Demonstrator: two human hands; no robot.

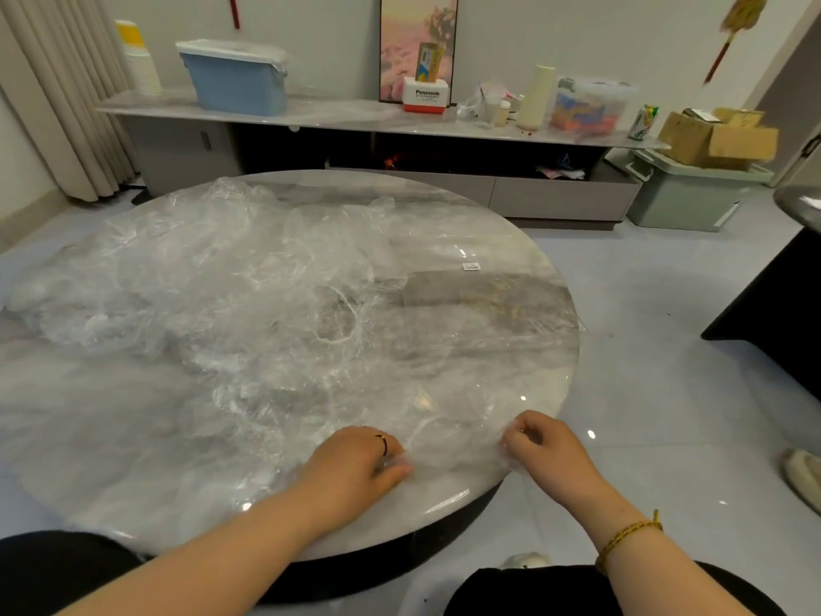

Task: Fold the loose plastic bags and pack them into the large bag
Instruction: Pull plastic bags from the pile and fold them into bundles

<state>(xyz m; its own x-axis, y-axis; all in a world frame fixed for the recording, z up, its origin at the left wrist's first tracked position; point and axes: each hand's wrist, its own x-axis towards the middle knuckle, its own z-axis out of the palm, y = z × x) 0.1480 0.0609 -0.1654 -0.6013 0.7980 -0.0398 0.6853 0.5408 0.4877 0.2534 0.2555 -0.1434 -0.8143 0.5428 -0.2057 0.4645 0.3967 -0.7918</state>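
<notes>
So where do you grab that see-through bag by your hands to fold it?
Probably at its two side edges, reaching in from the near rim of the round table. The clear bag lies flat and floppy, so one pinch would let it sag; the left hand and right hand pinch it that way.

The plastic bags (231, 277) are thin clear film, crinkled and glinting white along the creases. The round table (448, 497) has a top like polished grey-veined marble — smooth, glossy, catching points of light. The floor tiles (666, 393) are pale and shiny too. The cardboard box (693, 135) is matt brown; the curtain (57, 104) is pleated beige cloth.
</notes>
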